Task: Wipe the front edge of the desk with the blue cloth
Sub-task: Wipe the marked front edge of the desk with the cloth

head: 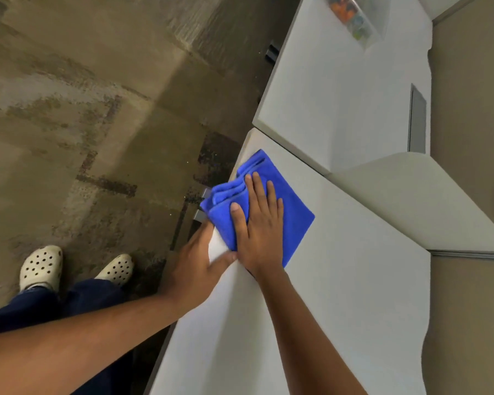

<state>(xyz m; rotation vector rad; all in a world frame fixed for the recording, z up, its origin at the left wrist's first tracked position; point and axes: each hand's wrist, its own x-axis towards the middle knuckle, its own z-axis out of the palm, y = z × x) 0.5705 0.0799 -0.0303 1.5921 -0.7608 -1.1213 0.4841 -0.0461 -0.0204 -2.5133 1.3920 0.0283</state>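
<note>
A folded blue cloth (293,215) lies on the white desk (340,295), its left side hanging slightly over the front edge (180,326). My right hand (261,226) lies palm-down on the cloth, fingers spread and pressing it onto the desktop. Just behind it, my left hand (196,269) grips the front edge. Its thumb rests on top beside the cloth, and its fingers are hidden under the edge.
A second white desk (325,95) adjoins farther along, with a clear box of colourful items (351,18) on it. A curved divider panel (411,195) rises at the right. A grey handle (200,215) shows below the edge. My feet in cream clogs (40,266) stand on patterned carpet.
</note>
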